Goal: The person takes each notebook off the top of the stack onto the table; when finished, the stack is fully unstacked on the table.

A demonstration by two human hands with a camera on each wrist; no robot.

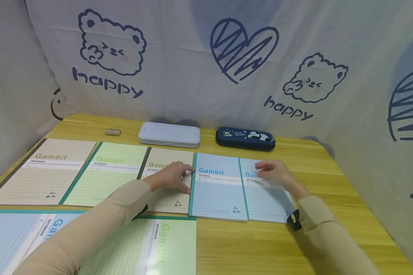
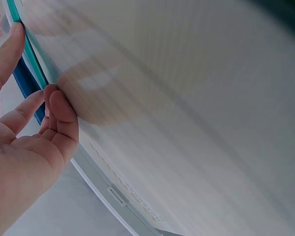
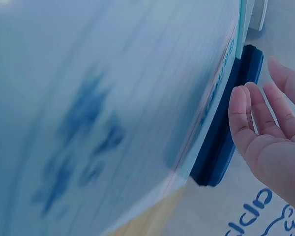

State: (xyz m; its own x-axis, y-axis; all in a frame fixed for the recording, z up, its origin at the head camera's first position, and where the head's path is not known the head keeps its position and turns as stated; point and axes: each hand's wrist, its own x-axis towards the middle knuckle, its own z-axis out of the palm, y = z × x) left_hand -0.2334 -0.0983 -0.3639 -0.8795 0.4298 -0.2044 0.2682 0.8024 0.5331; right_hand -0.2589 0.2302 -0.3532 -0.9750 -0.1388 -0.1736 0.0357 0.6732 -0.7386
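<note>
My left hand (image 1: 172, 177) lies over the beige notebook (image 1: 168, 204) in the middle of the row. Its thumb and fingertips touch the green spine of the blue notebook (image 1: 217, 191) to the right; the left wrist view shows the digits (image 2: 64, 105) spread along that spine. Above the rightmost blue notebook (image 1: 266, 202) is my right hand (image 1: 277, 173), fingers loosely bent and holding nothing. In the right wrist view the fingers (image 3: 240, 105) stand apart from the page. The two blue notebooks lie side by side, their edges meeting.
Farther left in the row lie a beige notebook (image 1: 51, 172) and a green one (image 1: 106, 172). Nearer me, a blue notebook (image 1: 17, 236) and a green one (image 1: 175, 244) are turned sideways. Behind stand a white case (image 1: 169, 133), a navy panda case (image 1: 244, 139) and a small brown cylinder (image 1: 112, 132).
</note>
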